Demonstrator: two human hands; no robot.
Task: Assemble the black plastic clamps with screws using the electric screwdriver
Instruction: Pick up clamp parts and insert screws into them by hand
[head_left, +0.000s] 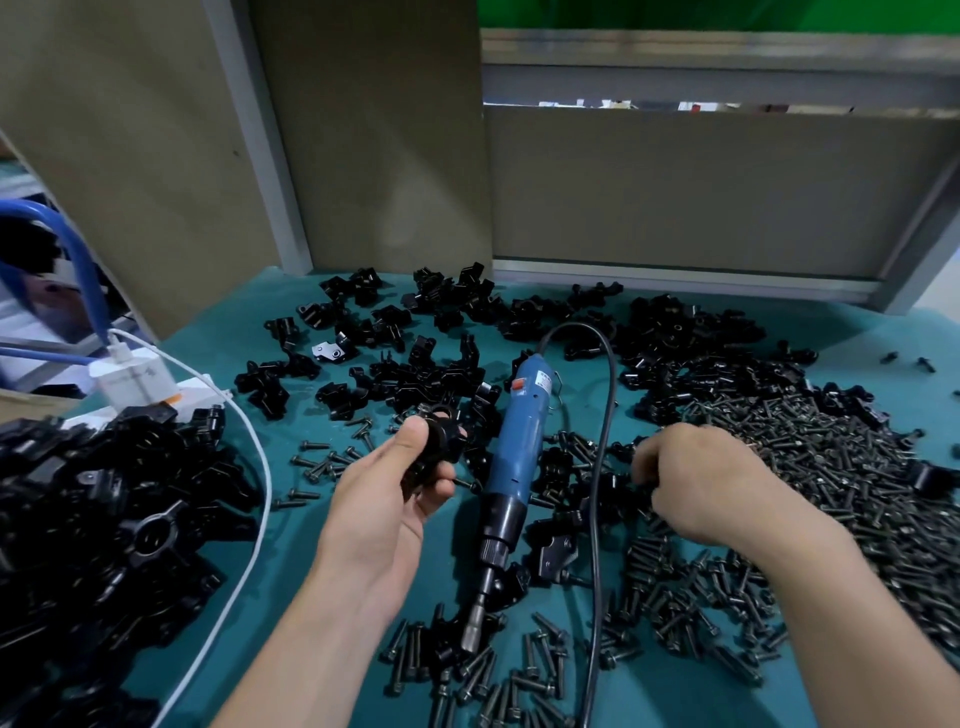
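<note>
The left grip (387, 499) is clamped on one black clamp (441, 444). The right grip (696, 483) is curled in the screws (831, 467); I cannot tell if it holds one. The electric screwdriver (514, 447) lies on the surface (223, 338), so this clamp is likely not yet screwed, and many loose clamps (415, 364) remain.

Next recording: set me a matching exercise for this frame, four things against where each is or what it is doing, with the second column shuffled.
Things
1. left hand
2. right hand
3. electric screwdriver
4. white charger

Place or state
A. lies on the teal mat between the hands
B. holds a black clamp
C. sits at the far left
D. reaches into the loose screws

Pairs: 1-B, 2-D, 3-A, 4-C
</note>
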